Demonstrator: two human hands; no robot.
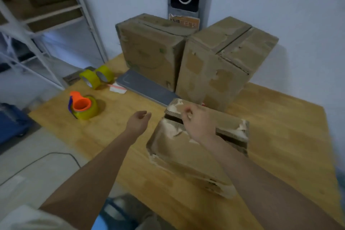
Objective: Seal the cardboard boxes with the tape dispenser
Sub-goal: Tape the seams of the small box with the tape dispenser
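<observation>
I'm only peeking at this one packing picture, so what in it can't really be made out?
- Inside the nearest cardboard box, head view: its flaps and the right hand cover the gap.
- Right hand fingertips: blurred, so any grip on the flap is unclear.
- Orange label on the wall: print too small and blurred.
- Grey flat item: its far end runs under the two upright boxes.

Torn matt cardboard box (pixel 188 151), smooth wooden table (pixel 276 129) (varnished), glossy tape (pixel 87 110)
</observation>
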